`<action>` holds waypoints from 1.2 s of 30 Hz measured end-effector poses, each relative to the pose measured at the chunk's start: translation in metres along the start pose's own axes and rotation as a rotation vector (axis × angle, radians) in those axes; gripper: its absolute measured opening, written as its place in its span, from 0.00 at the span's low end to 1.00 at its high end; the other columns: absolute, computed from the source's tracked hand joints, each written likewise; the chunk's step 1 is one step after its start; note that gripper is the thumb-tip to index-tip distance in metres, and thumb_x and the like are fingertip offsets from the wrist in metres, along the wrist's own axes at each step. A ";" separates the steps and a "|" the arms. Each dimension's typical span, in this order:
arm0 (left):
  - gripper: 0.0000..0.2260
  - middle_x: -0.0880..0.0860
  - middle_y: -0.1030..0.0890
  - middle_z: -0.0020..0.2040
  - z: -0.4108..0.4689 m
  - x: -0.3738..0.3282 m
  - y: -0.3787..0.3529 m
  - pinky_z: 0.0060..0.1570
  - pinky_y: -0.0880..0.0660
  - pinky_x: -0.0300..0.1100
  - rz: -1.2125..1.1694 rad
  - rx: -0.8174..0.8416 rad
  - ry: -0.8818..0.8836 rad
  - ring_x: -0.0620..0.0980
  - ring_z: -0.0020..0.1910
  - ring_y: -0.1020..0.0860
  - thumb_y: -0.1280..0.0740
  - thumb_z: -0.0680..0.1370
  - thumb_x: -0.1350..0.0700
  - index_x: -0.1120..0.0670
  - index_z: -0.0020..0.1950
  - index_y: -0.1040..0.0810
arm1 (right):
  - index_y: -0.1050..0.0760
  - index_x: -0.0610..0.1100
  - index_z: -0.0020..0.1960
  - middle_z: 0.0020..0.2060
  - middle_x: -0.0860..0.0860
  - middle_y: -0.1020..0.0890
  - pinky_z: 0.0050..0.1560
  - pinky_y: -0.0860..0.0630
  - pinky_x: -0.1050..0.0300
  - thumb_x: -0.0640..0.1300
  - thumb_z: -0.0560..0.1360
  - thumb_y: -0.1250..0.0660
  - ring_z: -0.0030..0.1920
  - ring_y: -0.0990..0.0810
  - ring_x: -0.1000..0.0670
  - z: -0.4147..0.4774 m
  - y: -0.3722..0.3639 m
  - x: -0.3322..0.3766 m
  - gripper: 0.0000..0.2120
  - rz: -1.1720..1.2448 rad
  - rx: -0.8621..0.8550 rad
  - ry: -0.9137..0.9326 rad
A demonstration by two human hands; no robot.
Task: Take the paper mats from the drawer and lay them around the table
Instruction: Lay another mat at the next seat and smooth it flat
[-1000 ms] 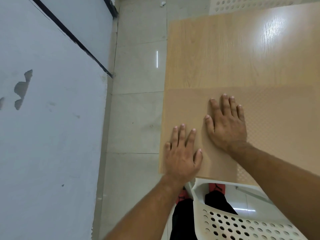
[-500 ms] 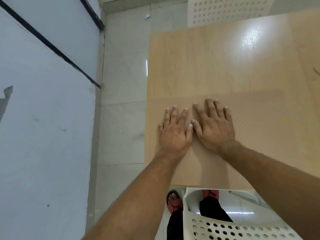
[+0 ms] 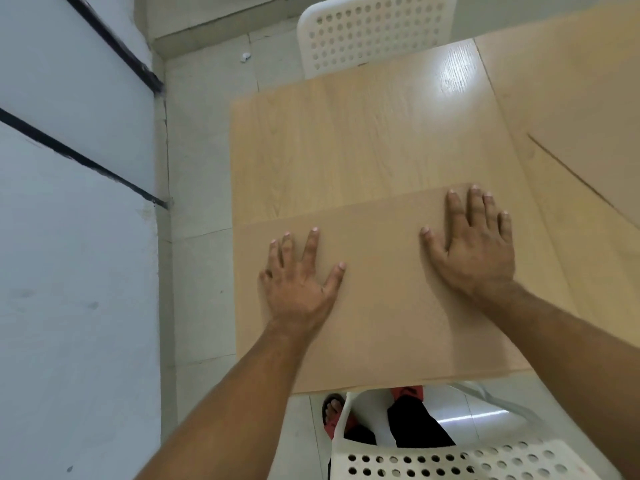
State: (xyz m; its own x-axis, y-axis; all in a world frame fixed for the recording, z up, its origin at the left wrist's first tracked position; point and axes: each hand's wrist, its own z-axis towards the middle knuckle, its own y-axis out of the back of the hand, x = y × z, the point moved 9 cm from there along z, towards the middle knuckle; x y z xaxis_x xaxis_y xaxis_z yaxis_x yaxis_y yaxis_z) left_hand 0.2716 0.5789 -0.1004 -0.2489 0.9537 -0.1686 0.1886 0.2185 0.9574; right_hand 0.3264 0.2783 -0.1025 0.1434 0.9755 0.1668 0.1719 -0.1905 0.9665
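Paper mat (image 3: 381, 306) | left hand (image 3: 298, 285) — fingers (image 3: 309, 247) splayed, pressing flat | right hand (image 3: 474, 251) — same

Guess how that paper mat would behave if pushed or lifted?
Probably floppy and light: the mat lies thin and flat on the table. It likely slides easily: the table looks glossy, and the left hand and right hand press it flat.
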 end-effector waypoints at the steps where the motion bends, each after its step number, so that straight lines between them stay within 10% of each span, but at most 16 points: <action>1: 0.34 0.52 0.49 0.82 0.000 0.000 0.000 0.73 0.44 0.62 0.011 -0.007 -0.003 0.56 0.80 0.53 0.51 0.76 0.26 0.33 0.79 0.57 | 0.54 0.50 0.82 0.81 0.44 0.53 0.79 0.58 0.43 0.70 0.78 0.57 0.81 0.55 0.44 0.000 0.000 -0.001 0.39 0.004 0.003 0.007; 15: 0.35 0.53 0.52 0.82 -0.016 -0.023 0.009 0.74 0.48 0.61 0.019 0.033 -0.046 0.57 0.80 0.55 0.52 0.77 0.29 0.40 0.81 0.55 | 0.54 0.51 0.81 0.81 0.42 0.52 0.79 0.56 0.42 0.67 0.78 0.57 0.81 0.55 0.42 -0.060 0.009 0.006 0.36 0.013 0.043 0.156; 36: 0.26 0.57 0.32 0.73 -0.220 -0.294 0.022 0.63 0.30 0.59 -0.098 0.003 -0.907 0.58 0.73 0.36 0.42 0.77 0.43 0.52 0.73 0.29 | 0.41 0.46 0.78 0.76 0.40 0.35 0.71 0.37 0.47 0.57 0.81 0.43 0.74 0.35 0.40 -0.260 0.110 -0.236 0.30 0.466 -0.144 -0.536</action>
State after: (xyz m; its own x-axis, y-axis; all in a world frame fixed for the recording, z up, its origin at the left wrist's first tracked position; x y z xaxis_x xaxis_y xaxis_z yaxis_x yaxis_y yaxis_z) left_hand 0.1396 0.2576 0.0218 0.5781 0.7270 -0.3704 0.2093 0.3066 0.9285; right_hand 0.0585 0.0559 0.0155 0.6348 0.6015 0.4850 -0.1483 -0.5211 0.8405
